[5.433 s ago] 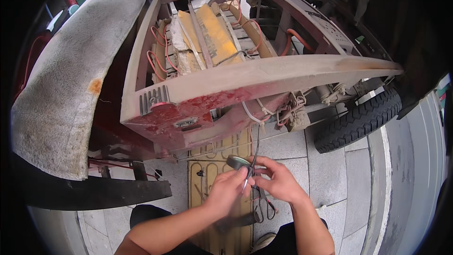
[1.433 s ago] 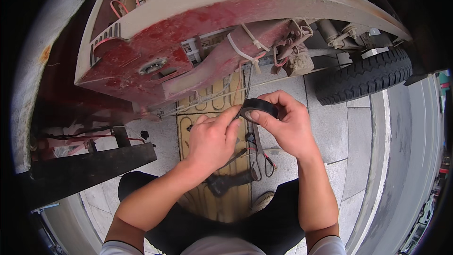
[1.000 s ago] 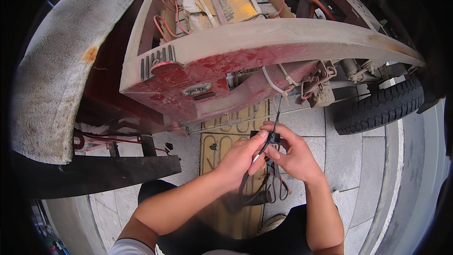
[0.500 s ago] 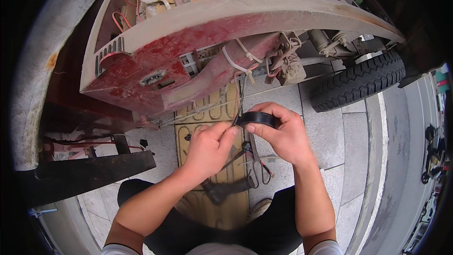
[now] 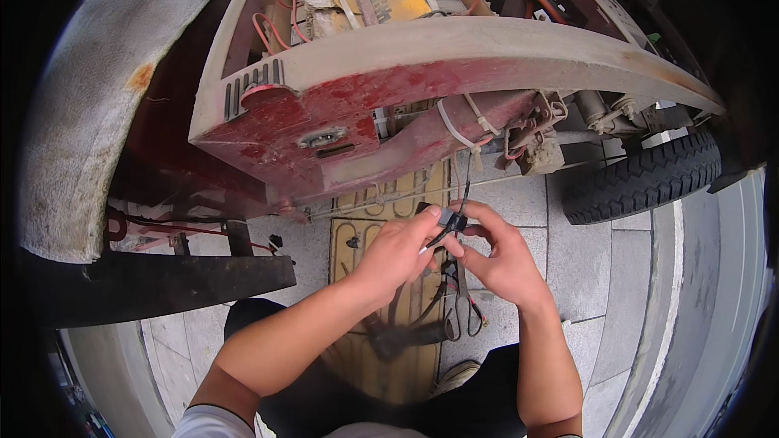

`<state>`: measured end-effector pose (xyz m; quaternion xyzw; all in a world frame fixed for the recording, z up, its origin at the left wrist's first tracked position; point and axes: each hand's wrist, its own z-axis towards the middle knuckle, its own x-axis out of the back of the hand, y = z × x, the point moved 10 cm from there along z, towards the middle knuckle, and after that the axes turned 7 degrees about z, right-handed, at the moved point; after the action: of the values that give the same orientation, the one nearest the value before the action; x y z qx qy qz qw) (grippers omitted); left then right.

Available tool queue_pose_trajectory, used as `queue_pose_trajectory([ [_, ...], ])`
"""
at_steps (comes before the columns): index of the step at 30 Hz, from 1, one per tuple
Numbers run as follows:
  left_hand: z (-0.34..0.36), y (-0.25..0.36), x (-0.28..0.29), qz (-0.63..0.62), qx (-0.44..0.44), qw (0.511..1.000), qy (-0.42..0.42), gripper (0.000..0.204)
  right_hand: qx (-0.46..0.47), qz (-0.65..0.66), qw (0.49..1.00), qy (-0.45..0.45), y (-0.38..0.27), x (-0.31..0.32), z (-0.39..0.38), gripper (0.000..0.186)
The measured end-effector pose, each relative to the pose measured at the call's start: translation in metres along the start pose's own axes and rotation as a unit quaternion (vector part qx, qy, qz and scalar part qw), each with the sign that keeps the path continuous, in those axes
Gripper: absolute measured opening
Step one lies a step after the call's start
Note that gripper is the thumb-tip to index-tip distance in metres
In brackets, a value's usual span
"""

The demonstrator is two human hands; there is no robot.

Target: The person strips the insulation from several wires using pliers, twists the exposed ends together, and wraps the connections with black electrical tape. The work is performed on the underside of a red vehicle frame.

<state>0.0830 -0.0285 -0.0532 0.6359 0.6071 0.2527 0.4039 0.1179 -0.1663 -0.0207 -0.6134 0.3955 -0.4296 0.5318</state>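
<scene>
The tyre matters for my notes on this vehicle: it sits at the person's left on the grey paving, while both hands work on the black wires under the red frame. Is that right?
Not quite. The head view shows the tyre at the person's right, not the left. The rest holds: it sits on the grey paving, and the left hand and right hand work on the black wires under the red frame.

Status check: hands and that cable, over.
Both hands up under the red body. Left hand and right hand pinch the black cable between fingertips. Cable runs up to the frame. Tool lies on the pavement below.
</scene>
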Motion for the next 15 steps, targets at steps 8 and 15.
queue_pose_trajectory([
  [8, -0.004, 0.003, 0.002, 0.027, -0.041, 0.998, -0.037, 0.042, -0.080, 0.108, 0.989, -0.057, 0.003, 0.006, 0.002, 0.026],
  [15, -0.013, 0.023, 0.003, 0.312, -0.193, 0.923, 0.114, 0.019, -0.025, 0.025, 0.999, 0.005, -0.014, 0.026, -0.005, 0.026],
])
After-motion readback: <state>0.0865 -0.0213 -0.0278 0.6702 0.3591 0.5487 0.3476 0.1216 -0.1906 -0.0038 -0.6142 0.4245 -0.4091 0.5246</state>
